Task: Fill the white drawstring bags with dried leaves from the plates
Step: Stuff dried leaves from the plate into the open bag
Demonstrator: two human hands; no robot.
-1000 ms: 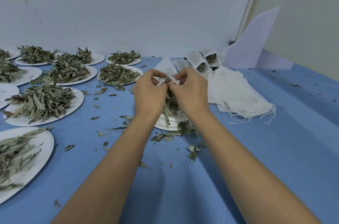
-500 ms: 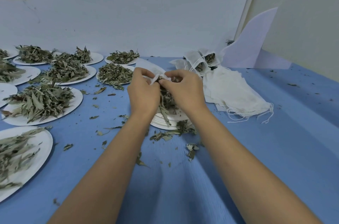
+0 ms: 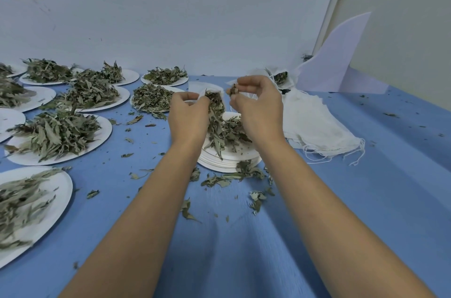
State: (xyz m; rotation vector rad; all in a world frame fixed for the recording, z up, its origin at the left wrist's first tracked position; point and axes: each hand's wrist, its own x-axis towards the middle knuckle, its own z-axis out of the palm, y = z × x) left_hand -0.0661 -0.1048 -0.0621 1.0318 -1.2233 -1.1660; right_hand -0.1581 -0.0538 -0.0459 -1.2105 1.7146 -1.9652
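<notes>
Currently left hand (image 3: pixel 189 116) holds 1 bag (image 3: pixel 210 96) open, leaves spilling; right hand (image 3: pixel 256 105) pinches leaves (image 3: pixel 233 89). Far filled bags (image 3: pixel 280 78) done; left plates (image 3: pixel 97 135) remain heaped.

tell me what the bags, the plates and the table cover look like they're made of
Bags: thin white woven cloth, matte, with loose string ends, likely cotton or gauze. Plates: probably paper, flat white, thin stacked rims. Table cover: blue fabric, matte, softly creased.
</notes>
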